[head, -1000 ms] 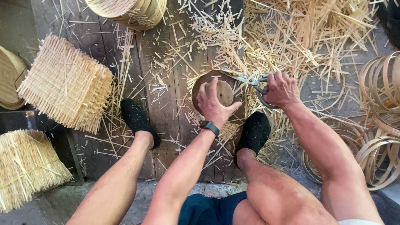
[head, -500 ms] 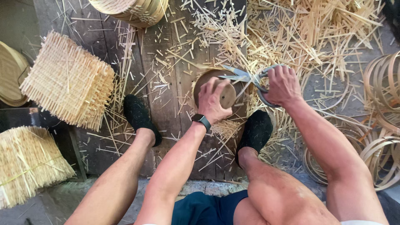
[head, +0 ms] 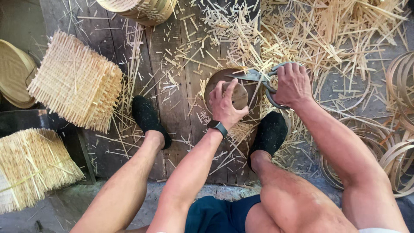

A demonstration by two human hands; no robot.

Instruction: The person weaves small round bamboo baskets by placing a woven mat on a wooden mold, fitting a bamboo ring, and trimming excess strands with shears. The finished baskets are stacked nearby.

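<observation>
- Since half a second ago your left hand (head: 227, 105) has slid further onto the round disc (head: 239, 96); scissors blades now lie over its top edge instead of off to its right.
- Far left: bundle of cut bamboo sticks (head: 32, 168) on a dark stand, square stack of woven mats (head: 76, 82) above it.
- Left foot in black shoe (head: 148, 117) on the wooden boards (head: 172, 108).
- Left hand, watch on wrist, pressed down on the disc, fingers curled over its rim, gripping it between your feet.
- Scissors (head: 258, 77) point left, blades nearly closed, touching the disc top.
- Right hand (head: 292, 85) clenched around the scissor handles.
- Right shoe (head: 269, 133) just below the disc.
- Far right: bamboo hoops (head: 399, 151), splinter litter (head: 327, 30) above.
</observation>
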